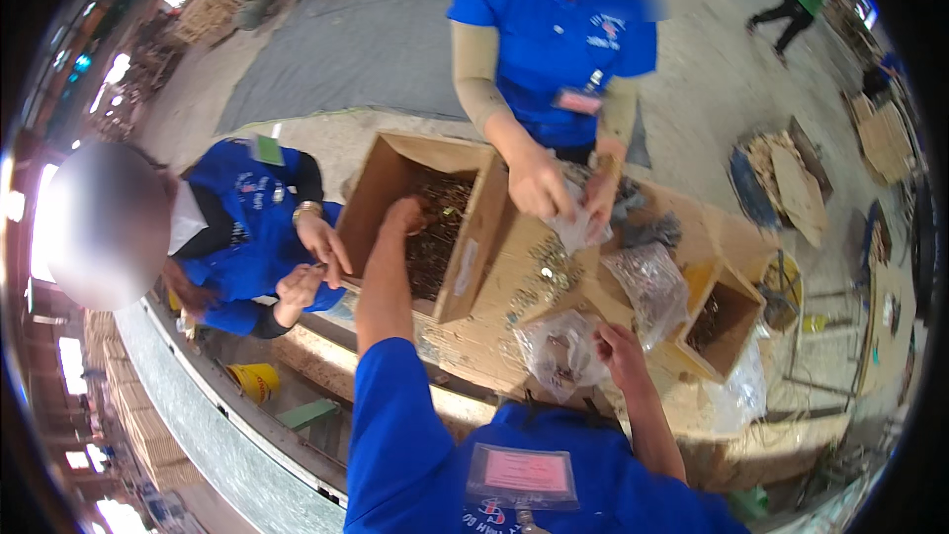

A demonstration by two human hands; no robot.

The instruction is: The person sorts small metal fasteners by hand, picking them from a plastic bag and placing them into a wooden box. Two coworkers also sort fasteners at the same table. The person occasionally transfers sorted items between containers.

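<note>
My left hand (403, 217) reaches down into a large wooden box (486, 227), among a heap of dark, thin screw-like pieces (445, 227). Its fingers are partly lost among them, so their grip does not show. Over the table, my right hand (620, 354) is curled closed at the edge of a clear plastic bag (561, 356) with a few small pieces inside. Loose shiny metal pieces (554, 272) lie scattered beyond that bag. Across the table, a co-worker in blue holds another clear bag (575, 227) with both hands.
A second filled clear bag (647, 287) and a smaller wooden box (727, 321) stand to the right on the table (504, 282). At the left, another co-worker's hands (306, 272) are beside the large box. A yellow bucket (255, 382) sits low at the left.
</note>
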